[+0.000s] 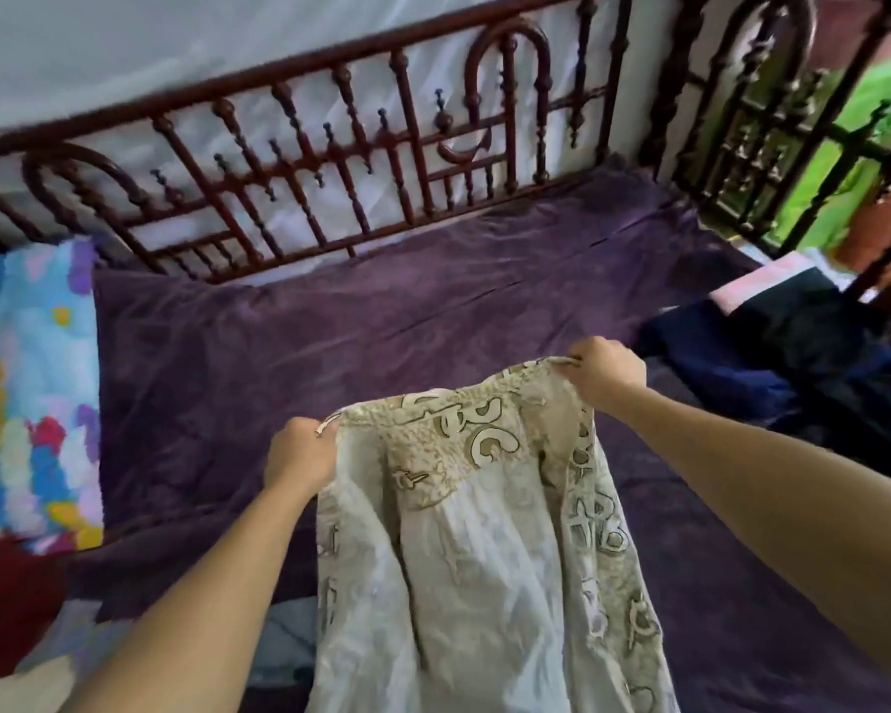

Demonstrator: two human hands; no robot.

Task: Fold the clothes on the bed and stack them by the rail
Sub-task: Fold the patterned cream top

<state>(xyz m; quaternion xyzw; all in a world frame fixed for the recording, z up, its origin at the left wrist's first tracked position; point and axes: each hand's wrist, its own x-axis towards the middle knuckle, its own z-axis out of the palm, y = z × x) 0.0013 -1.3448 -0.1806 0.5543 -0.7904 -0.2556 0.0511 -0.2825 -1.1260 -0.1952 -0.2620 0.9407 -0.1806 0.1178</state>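
1. Two hands hold the cream patterned garment (484, 558) up over the purple bed (330, 342). The left hand (302, 455) pinches one top corner, and the right hand (605, 375) pinches the other.
2. Pull the top edge tight and level.
3. Lay it flat, smooth it, then fold it toward the rail (330, 162).

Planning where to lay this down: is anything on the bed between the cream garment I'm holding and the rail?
Nothing visible does. Only the purple bedspread lies between the cream garment and the rail. A colourful pillow sits off to the left, and dark clothes off to the right.
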